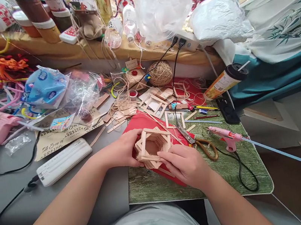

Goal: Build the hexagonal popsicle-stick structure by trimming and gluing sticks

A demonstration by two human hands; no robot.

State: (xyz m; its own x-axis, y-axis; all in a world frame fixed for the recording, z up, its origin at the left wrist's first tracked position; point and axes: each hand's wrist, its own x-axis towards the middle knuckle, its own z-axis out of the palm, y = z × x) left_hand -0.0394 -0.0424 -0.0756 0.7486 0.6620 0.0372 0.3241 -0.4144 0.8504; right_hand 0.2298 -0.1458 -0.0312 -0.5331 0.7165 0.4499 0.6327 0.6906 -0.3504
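Note:
A hollow box of stacked wooden craft sticks (149,157), laid in turned layers with a star-like rim, is tilted so its opening faces me. Around its left side wraps my left hand (123,149), closed on it. My right hand (185,162) pinches the near right rim with thumb and fingers; whether a loose stick is also between them, I cannot tell. Below the box lies a red sheet (138,124) on the green wood-patterned board (145,189). Brown-handled scissors (206,149) rest just right of my right hand, beside a square stick frame (173,119).
A pink glue gun (228,136) with a long blue glue stick stands at the right, its cord trailing. Another pink glue gun (1,128) and a white power bank-like box (64,161) are at left. Behind are loose stick frames (153,104), twine (160,73) and a drink cup (225,79).

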